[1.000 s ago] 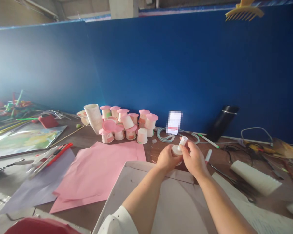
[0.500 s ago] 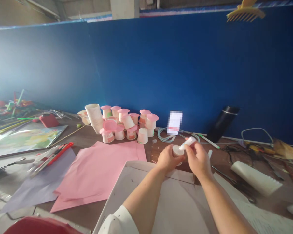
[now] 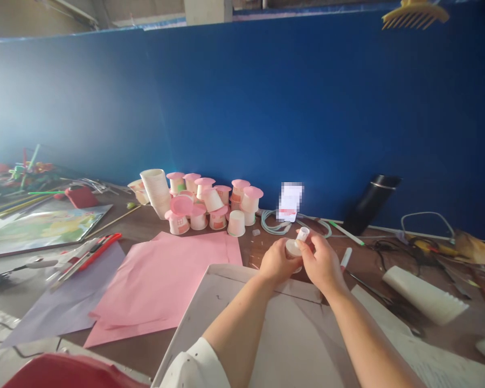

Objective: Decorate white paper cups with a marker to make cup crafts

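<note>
My left hand (image 3: 278, 263) is wrapped round a small white paper cup (image 3: 292, 248), which is upside down with its round base facing up. My right hand (image 3: 321, 264) pinches a white glue stick (image 3: 303, 234) between thumb and fingers. The stick stands nearly upright, its lower end at the cup's base; the fingers partly hide the contact. Both hands are above the far edge of a white box lid or board (image 3: 299, 345). Beyond them to the left stand several paper cups with pink paper discs on top (image 3: 178, 222), and a plain upturned cup (image 3: 236, 223).
Pink paper sheets (image 3: 165, 285) lie left, with a red utility knife (image 3: 101, 250) beyond. A tall stack of paper cups (image 3: 156, 194) stands at the back. Right are a black flask (image 3: 372, 205), a toppled cup stack (image 3: 424, 293), cables and a marker (image 3: 346, 258). A blue partition (image 3: 267, 108) rises behind.
The glue stick has gone from slanting up to the right to nearly upright, and my right hand has moved slightly left, closer to my left hand. The cup stays in my left hand.
</note>
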The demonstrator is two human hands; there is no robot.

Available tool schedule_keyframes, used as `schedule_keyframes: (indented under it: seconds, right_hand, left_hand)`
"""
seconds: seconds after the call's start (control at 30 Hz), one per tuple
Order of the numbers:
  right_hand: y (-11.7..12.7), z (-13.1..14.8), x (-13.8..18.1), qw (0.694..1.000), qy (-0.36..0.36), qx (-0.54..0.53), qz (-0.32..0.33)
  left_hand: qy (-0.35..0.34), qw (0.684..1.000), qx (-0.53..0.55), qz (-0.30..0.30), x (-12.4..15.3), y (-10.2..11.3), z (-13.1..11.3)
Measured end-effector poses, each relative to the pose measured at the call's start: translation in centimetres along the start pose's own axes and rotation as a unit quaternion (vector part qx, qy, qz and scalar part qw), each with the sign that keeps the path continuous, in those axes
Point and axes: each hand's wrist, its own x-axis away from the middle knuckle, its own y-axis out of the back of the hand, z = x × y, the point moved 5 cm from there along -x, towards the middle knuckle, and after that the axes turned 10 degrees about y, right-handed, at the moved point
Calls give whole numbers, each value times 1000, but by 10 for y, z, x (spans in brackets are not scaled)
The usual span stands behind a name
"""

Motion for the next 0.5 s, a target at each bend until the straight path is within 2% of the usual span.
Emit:
schedule_keyframes:
  seconds: [0.13,0.3,0.5]
  right_hand:
    - [0,-3,0,1000,-27,-6,13]
    - [0,-5,1,999,-25,-9,24]
    - [0,-3,5,998,-40,-35,39]
  left_hand:
    - [4,1000,5,9,2,1,-2]
    - [7,1000,-2,24,4,2,-3]
    - [3,1000,-2,15,4,1,-1]
